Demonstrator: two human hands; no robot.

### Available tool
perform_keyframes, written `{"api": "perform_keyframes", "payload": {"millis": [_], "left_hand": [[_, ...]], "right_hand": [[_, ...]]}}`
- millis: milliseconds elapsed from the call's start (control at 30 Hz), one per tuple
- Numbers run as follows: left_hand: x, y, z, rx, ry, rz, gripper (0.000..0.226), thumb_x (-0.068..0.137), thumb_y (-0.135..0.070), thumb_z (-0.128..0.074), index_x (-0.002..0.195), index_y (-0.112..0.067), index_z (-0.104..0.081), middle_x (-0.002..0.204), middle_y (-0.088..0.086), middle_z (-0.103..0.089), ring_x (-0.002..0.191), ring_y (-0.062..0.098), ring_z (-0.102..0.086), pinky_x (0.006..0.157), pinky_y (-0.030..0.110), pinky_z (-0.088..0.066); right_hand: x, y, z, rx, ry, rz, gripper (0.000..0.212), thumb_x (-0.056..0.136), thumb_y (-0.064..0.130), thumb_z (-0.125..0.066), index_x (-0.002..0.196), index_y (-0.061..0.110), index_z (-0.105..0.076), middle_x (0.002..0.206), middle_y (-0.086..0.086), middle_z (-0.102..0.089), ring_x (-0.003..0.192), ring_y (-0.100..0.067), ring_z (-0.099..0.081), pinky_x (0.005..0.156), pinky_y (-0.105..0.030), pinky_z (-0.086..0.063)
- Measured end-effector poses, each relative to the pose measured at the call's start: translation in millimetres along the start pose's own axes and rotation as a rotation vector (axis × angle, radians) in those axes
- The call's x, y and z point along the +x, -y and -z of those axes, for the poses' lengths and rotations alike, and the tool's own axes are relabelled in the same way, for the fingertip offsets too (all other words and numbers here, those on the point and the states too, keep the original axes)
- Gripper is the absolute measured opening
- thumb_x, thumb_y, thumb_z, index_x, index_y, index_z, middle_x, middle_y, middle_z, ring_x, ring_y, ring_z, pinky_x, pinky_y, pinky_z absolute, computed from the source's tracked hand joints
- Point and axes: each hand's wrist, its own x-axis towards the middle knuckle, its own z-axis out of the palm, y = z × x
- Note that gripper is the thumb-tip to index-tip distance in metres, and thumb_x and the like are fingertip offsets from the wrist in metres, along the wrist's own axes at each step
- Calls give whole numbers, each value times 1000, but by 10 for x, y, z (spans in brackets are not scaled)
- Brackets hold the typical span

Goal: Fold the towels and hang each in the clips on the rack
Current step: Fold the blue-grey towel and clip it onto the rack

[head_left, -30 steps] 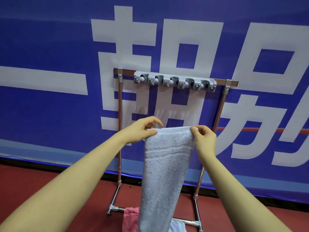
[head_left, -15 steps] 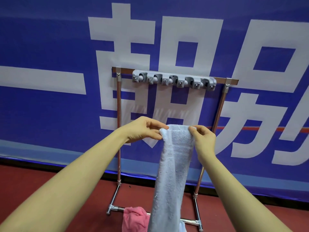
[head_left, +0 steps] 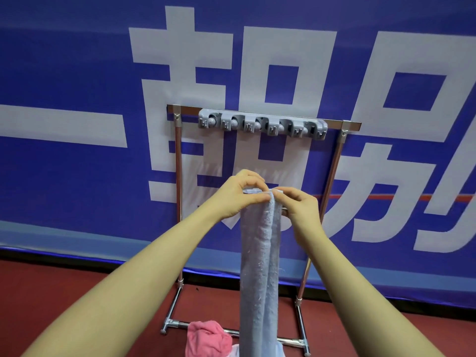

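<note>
My left hand (head_left: 238,195) and right hand (head_left: 300,206) pinch the blue towel (head_left: 258,266) top together; loose layers could slip, unfolding before the clips (head_left: 261,124).

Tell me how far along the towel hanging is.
Nothing is hung: the grey clip strip on the rack holds nothing. In hand: left hand and right hand pinch the pale blue towel, folded narrow. Left: clipping it, then the pink towel on the floor.
</note>
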Motion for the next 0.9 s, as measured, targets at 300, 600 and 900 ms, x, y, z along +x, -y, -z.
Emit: {"api": "perform_keyframes", "payload": {"millis": [300, 600, 900], "left_hand": [[14, 12, -79, -8, -29, 26, 3, 85, -21, -66, 87, -19, -66, 85, -2, -64, 76, 7, -56, 73, 20, -48], [8, 49, -63, -85, -111, 34, 8, 83, -16, -69, 89, -11, -68, 88, 5, -70, 81, 7, -63, 76, 21, -52], [19, 84, 9, -86, -153, 33, 24, 75, -22, -77, 84, -16, -55, 80, 4, -59, 72, 11, -53, 70, 26, -47]], "right_hand": [[-20, -2, -4, 114, 68, -97, 13, 87, 14, -65, 94, 8, -74, 91, -12, -74, 88, -26, -69, 68, -26, -55], [-93, -52, -19, 67, 193, -18, 24, 93, 10, -56, 115, 7, -67, 105, -6, -73, 99, -17, -69, 84, -25, -55], [-109, -49, -100, 138, 8, 2, 7, 84, 6, -69, 90, 9, -68, 79, -3, -70, 79, -15, -67, 70, -24, -55]]}}
